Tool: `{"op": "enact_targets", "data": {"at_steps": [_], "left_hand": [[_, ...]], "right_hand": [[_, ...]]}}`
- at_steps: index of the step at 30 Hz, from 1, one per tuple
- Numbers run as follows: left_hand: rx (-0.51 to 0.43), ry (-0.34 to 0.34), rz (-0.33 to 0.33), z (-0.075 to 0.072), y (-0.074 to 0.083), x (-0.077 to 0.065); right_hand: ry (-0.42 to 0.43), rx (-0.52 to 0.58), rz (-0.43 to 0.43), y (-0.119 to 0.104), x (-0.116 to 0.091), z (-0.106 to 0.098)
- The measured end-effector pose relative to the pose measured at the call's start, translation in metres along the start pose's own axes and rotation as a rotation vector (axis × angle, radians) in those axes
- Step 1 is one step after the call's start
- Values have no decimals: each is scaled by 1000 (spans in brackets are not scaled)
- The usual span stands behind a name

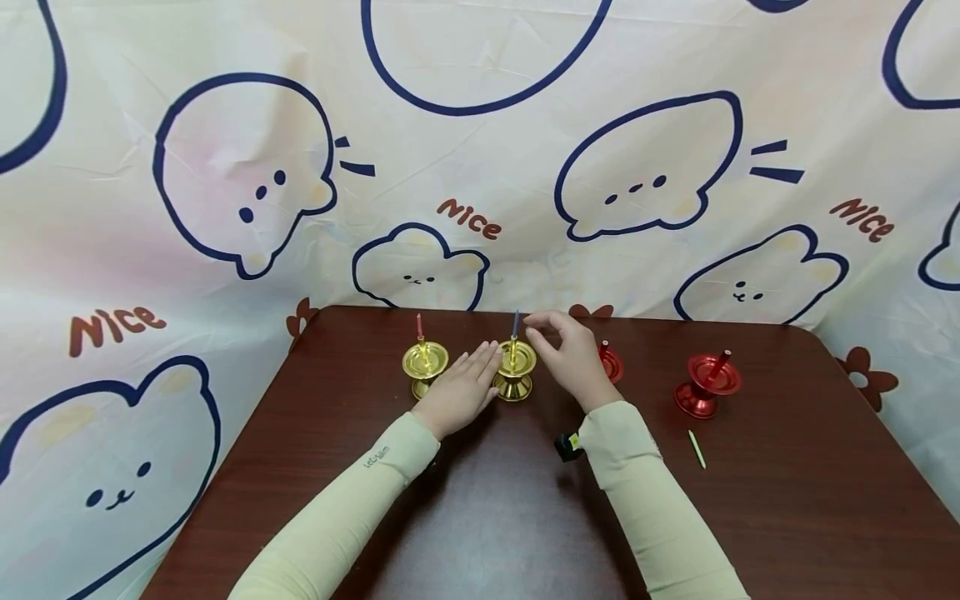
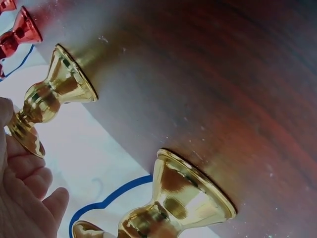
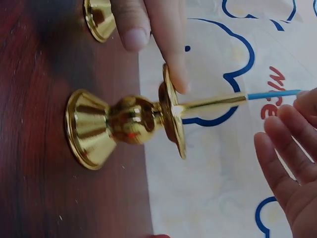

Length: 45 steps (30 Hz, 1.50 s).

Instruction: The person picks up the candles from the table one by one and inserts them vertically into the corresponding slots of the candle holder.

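Note:
A thin blue candle [image 1: 516, 323] stands upright in the socket of a gold candle holder [image 1: 513, 388]. My left hand [image 1: 462, 390] lies beside this holder with straight fingers; in the right wrist view a left finger [image 3: 172, 52] touches the rim of its dish. To the right of the blue candle is my right hand [image 1: 570, 354], thumb and index finger bent with a gap between them. Its fingertips are close to the candle's upper end; whether they touch is unclear. Left of this, a second gold candle holder [image 1: 414, 363] carries a red candle [image 1: 419, 327].
A red candle holder [image 1: 613, 365] is partly hidden behind my right hand. Another red holder [image 1: 697, 402] with a dark red stem stands farther right. A yellow-green candle [image 1: 697, 448] lies on the brown table [image 1: 495, 533]. A printed cloth [image 1: 525, 150] hangs behind.

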<state>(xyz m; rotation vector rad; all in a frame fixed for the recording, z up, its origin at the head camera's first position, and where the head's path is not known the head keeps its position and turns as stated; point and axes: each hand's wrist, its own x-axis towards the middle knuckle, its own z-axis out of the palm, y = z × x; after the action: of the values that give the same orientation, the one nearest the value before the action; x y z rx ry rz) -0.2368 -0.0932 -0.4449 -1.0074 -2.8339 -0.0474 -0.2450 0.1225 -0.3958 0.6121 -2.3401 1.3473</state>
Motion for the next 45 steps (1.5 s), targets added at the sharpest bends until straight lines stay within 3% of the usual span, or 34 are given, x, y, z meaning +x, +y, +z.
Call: {"op": "enact_targets", "data": {"at_steps": [6, 12, 18, 32, 39, 45], "left_hand": [[-9, -8, 5, -1, 1, 2], [-40, -48, -25, -4, 1, 1], [-99, -50, -52, -1, 2, 0], [-136, -19, -83, -4, 8, -1], [-116, 73, -80, -11, 11, -7], [-96, 166, -31, -21, 18, -13]], "right_hand": [[-3, -65, -58, -1, -13, -12], [5, -114, -61, -1, -26, -22], [20, -122, -3, 1, -39, -35], [28, -170, 144, 11, -64, -60], [16, -226, 175, 16, -74, -65], [-16, -260, 203, 16, -81, -68]]}}
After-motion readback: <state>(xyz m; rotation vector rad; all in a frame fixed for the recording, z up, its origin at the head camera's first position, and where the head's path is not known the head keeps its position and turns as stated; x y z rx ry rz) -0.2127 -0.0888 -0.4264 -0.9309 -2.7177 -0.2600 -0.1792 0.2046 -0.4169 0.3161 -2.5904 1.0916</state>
